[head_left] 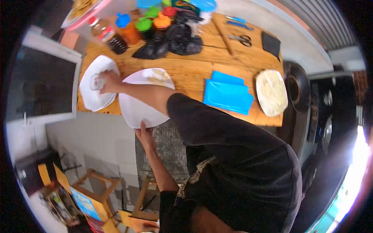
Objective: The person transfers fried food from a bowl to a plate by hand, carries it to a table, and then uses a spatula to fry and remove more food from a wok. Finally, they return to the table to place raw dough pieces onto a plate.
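My right hand [110,82] reaches over a white plate [88,95] at the left end of the table. Its thumb and fingers curve around a small round greyish thing [96,82], too blurred to name. A second edge shows under that plate, so there may be more than one. My left hand [145,135] grips the near rim of a larger white plate [136,103], which juts past the table's front edge. A pale yellowish smear [159,75] lies on its far side. My right forearm crosses above this plate and hides part of it.
Folded blue plastic [227,93] and a dish of pale mixture [271,93] lie to the right. Bottles [124,29], a black plastic bag [182,39], a rolling stick [222,33] and scissors [244,40] line the back. A dark pan [297,87] stands beyond the table's right end.
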A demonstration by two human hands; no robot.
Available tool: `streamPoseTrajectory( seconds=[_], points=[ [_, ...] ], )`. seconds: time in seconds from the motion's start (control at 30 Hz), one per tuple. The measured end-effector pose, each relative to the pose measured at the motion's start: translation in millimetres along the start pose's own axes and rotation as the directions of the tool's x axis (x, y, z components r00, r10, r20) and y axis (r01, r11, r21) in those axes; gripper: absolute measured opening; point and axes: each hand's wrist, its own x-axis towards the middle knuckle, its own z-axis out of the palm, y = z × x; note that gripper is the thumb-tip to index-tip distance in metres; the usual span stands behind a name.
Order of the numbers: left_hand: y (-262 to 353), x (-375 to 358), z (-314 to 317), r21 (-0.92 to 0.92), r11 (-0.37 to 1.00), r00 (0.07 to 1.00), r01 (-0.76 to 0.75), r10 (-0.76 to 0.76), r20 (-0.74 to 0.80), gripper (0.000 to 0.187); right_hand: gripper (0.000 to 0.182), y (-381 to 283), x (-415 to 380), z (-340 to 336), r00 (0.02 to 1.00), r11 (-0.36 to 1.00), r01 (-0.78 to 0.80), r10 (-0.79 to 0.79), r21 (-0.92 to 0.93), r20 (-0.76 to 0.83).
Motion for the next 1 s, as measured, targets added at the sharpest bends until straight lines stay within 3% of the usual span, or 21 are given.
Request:
streamPoseTrajectory(
  seconds=[0.07, 0.13, 0.17, 0.27, 0.3, 0.4, 0.43, 0.47, 0.5, 0.53, 0.57, 0.6, 0.63, 0.7, 0.73, 0.8, 0.87, 1.0],
  points=[
    [5.0, -15.2, 0.2, 0.064, 0.998, 1.0, 0.006, -0.004, -0.018, 0.045, 0.075, -1.4, -5.2, -4.8, 0.997, 0.996, -0.069, 0.07, -0.054, 0.02],
    [3.2, -22.4, -8.9, 0.032, 0.999, 0.997, -0.036, 0.034, 0.068, 0.048, 0.081, 1.9, 3.3, 5.3, 0.991, 0.994, -0.093, 0.098, -0.064, 0.087],
    [2.6, -28.7, -8.6, 0.009, 0.999, 0.994, -0.043, 0.041, 0.098, 0.048, 0.098, -3.3, -0.5, -4.7, 0.977, 0.988, -0.153, 0.155, -0.024, 0.149],
    [5.0, -44.0, -1.1, 0.01, 0.999, 0.994, -0.034, 0.033, 0.101, 0.049, 0.105, -20.2, -5.4, -19.8, 0.992, 0.956, -0.125, 0.127, -0.266, -0.01],
    [6.0, -47.6, 1.2, 0.011, 0.999, 0.994, -0.038, 0.037, 0.103, 0.049, 0.091, -32.2, -10.0, -35.5, 0.99, 0.963, -0.05, 0.012, -0.264, -0.143],
    [15.4, -69.1, 18.8, 0.042, 0.998, 0.989, -0.04, 0.033, 0.146, 0.048, 0.067, -68.6, -32.5, -142.7, 0.992, 0.992, 0.124, -0.124, 0.005, -0.024],
    [18.4, -77.5, 24.8, 0.058, 0.997, 0.988, -0.044, 0.035, 0.153, 0.048, 0.047, -94.2, -56.4, -203.2, 0.993, 0.987, 0.099, -0.091, -0.128, 0.073],
    [16.3, -82.9, 32.2, 0.087, 0.995, 0.985, -0.042, 0.027, 0.169, 0.047, 0.036, -85.9, -82.7, -245.7, 0.985, 0.961, 0.172, -0.17, -0.217, 0.028],
    [12.6, -88.2, 41.9, 0.113, 0.993, 0.985, -0.046, 0.026, 0.173, 0.046, 0.03, -59.8, -110.3, -292.8, 0.874, 0.845, 0.444, -0.481, -0.297, -0.063],
    [11.5, -95.2, 48.0, 0.141, 0.988, 0.984, -0.055, 0.03, 0.175, 0.045, 0.026, -84.1, -141.3, -347.3, 0.998, 0.95, 0.012, -0.031, -0.312, -0.054],
    [10.8, -103.8, 58.5, 0.194, 0.977, 0.977, -0.089, 0.047, 0.21, 0.043, 0.022, -102.6, -173.1, -394.7, 0.985, 0.962, -0.143, 0.116, -0.234, -0.124],
    [9.9, -113.6, 74.6, 0.245, 0.962, 0.965, -0.12, 0.055, 0.257, 0.041, 0.016, -97.0, -211.7, -429.5, 0.885, 0.878, -0.409, 0.315, -0.249, -0.343],
    [7.0, -125.0, 88.9, 0.3, 0.943, 0.947, -0.145, 0.044, 0.319, 0.039, 0.018, -85.9, -246.7, -462.9, 0.756, 0.813, -0.575, 0.485, -0.091, -0.44],
    [-7.5, -146.9, 120.4, 0.313, 0.926, 0.905, -0.212, 0.065, 0.421, 0.036, 0.023, -66.1, -318.0, -510.1, 0.698, 0.86, -0.508, 0.44, 0.043, -0.565],
    [-17.4, -157.4, 136.9, 0.318, 0.917, 0.876, -0.243, 0.067, 0.477, 0.035, 0.027, -60.3, -345.3, -523.9, 0.665, 0.842, -0.511, 0.514, 0.171, -0.543],
    [-43.5, -172.8, 163.5, 0.303, 0.919, 0.847, -0.253, 0.059, 0.528, 0.031, 0.027, -67.4, -381.0, -535.4, 0.62, 0.804, -0.582, 0.538, 0.126, -0.57],
    [-58.6, -184.1, 187.2, 0.297, 0.921, 0.813, -0.251, 0.033, 0.582, 0.029, 0.029, -78.2, -395.1, -543.5, 0.65, 0.833, -0.553, 0.428, -0.005, -0.628],
    [-89.5, -228.7, 235.1, 0.334, 0.885, 0.788, -0.323, 0.056, 0.613, 0.027, 0.048, -68.6, -415.2, -574.4, 0.458, 0.771, -0.581, 0.575, 0.261, -0.677]
  ],
)
